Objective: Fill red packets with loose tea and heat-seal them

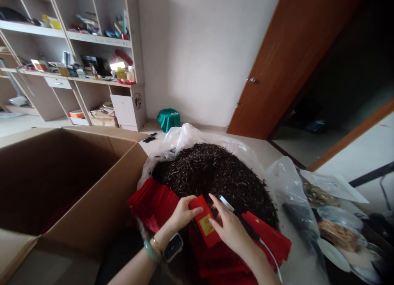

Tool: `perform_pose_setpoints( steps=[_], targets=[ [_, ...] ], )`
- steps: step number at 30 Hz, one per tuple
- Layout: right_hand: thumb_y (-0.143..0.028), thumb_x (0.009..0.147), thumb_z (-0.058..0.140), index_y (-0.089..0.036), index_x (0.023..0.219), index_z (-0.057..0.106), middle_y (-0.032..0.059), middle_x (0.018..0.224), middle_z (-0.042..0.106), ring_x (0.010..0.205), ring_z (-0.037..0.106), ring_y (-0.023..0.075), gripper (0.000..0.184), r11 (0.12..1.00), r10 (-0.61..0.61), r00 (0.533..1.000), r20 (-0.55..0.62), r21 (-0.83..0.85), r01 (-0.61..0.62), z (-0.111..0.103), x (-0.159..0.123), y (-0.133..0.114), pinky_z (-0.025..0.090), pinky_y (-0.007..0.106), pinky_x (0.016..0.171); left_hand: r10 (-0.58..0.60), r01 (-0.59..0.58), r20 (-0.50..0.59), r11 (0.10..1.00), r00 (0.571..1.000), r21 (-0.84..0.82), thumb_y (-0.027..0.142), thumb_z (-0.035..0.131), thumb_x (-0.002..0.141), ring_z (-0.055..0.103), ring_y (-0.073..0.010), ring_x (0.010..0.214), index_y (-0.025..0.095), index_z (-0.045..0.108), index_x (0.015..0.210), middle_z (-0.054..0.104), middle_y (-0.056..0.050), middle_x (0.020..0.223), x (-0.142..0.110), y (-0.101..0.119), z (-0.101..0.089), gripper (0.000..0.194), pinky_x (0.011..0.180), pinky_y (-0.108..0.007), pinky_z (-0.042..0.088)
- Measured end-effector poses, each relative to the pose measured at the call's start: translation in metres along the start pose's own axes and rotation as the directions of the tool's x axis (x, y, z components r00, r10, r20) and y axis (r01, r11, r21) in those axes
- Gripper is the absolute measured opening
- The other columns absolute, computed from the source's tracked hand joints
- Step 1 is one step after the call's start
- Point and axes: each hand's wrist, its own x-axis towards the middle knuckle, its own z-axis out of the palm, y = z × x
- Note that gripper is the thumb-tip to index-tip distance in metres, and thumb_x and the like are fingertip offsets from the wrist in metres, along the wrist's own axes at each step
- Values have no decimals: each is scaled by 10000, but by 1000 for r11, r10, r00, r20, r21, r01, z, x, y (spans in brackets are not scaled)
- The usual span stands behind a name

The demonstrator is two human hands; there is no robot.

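My left hand is closed on a flat red packet with a gold label, thumb across its front. Over the packet's right side is my right hand, its index finger stretched out and its thumb by the label. A corded tool with a pale flat tip and dark handle runs behind the right hand, seemingly gripped by the curled fingers, which are partly hidden. Beyond both hands rises a heap of dark dried leaves, like loose tea. A fanned stack of red packets lies left, and more red packets lie right.
A large open cardboard box stands at left. Clear plastic sheeting surrounds the leaf heap. At right are a tub of brownish pieces and a pale dish. Shelves, a green-covered stool and a wooden door are behind.
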Motion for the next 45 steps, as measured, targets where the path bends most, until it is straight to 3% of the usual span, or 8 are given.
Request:
perform_pose_setpoints(
  steps=[9,14,18,22,27,33,38,45],
  targets=[
    [-128,881,453,-215,1316,498,104,966,677,885,688,229,447,985,-170,976,-139,-41,166,8,2,5,591,395,789,-29,28,21,999,999,26,382,787,596,567,-127,585,122,628,785,652,3,674,0,-6,2,359,546,-220,441],
    [-204,903,456,-210,1120,549,30,764,649,571,645,153,236,980,2,976,-218,196,42,10,2,1,581,280,543,-17,23,39,988,999,-152,501,808,584,658,-200,755,125,647,869,726,-74,837,3,-8,2,499,717,-296,508],
    [-251,905,449,-207,1145,488,-1,731,598,488,594,129,248,928,175,952,-252,365,-74,12,4,1,507,216,378,-27,33,194,999,981,-26,587,704,678,642,-206,732,90,680,926,722,-90,827,1,-13,4,556,685,-289,489],
    [-180,866,476,-204,1319,463,90,935,632,801,658,212,454,998,19,945,-327,58,0,12,4,8,601,324,630,35,-73,160,969,987,237,491,589,799,567,-153,637,93,679,872,681,-46,741,-2,-17,5,415,577,-234,421],
    [-137,901,430,-212,1371,473,142,1165,598,1102,579,281,478,964,-183,934,-308,-244,108,16,4,8,520,482,937,57,-98,114,916,992,389,389,556,799,469,-110,560,109,618,700,586,6,604,-3,-16,5,304,505,-203,333],
    [-144,935,447,-206,1192,621,135,1155,606,1123,547,272,317,943,-271,896,-352,-282,174,12,4,-1,499,482,945,-6,-27,135,969,991,245,450,558,791,509,-134,587,103,652,810,627,-21,663,-2,-14,8,360,533,-219,394],
    [-229,920,530,-179,856,669,97,855,599,837,557,229,161,946,-221,905,-363,-304,109,6,4,-2,519,398,756,9,-77,160,901,987,427,383,528,811,406,-101,542,119,615,664,517,22,564,-3,-12,5,314,494,-208,292],
    [-140,896,504,-202,685,535,27,673,584,670,554,182,222,973,-172,976,-135,-177,147,2,4,1,471,301,642,-62,-99,214,740,975,665,361,582,792,429,-111,534,130,665,707,539,22,572,-6,-1,1,260,514,-221,311]
  ],
)
